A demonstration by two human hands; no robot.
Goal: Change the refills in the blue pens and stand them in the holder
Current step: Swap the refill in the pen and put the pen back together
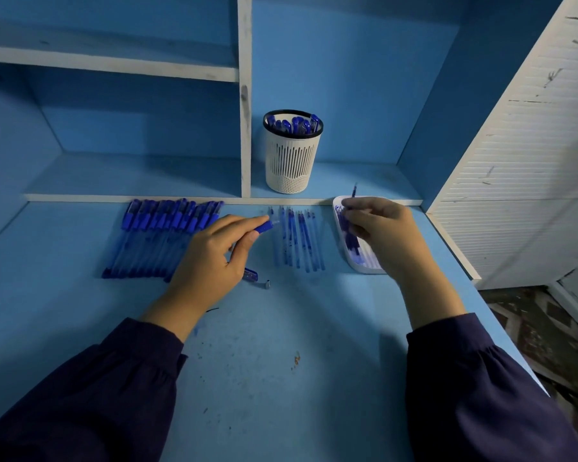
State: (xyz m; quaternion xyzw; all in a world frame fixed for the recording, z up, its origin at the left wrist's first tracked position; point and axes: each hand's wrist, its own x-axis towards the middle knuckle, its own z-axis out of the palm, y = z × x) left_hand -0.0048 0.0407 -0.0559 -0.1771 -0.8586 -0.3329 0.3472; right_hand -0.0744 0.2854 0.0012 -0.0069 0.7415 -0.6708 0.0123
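An open blue pen barrel (263,226) sits in the person's left hand (211,261), pinched between thumb and curled fingers, its blue grip end pointing right, low over the blue desk (281,361). The right hand (381,228) pinches a thin refill (354,191) between thumb and fingertips, holding it over a white tray (364,269) that has inky refills lying in it. The refill's tip pokes up past the fingers.

Between the hands, a row of spare refills (297,238) lies side by side on the desk. Just below the left hand lie a blue cap (251,274) and a small dark tip piece (267,284), slightly apart from each other. To the left, a tidy row of capped blue pens (161,238) waits. At the back, on a low shelf, stands a white slotted holder (291,161) with a black rim, several finished pens (294,124) upright inside.

The step appears to be discarding a spent refill. To do it well, the right hand should lay it fully inside the tray so that ink stays off the desk. It should then lift one spare by its middle without disturbing its neighbours. The barrel should be kept level and steady so the new refill slides straight in. The tip piece is small and looks likely to roll, so it needs watching.

No brand, label or writing can be read on anything. Dark sleeves cover both forearms.
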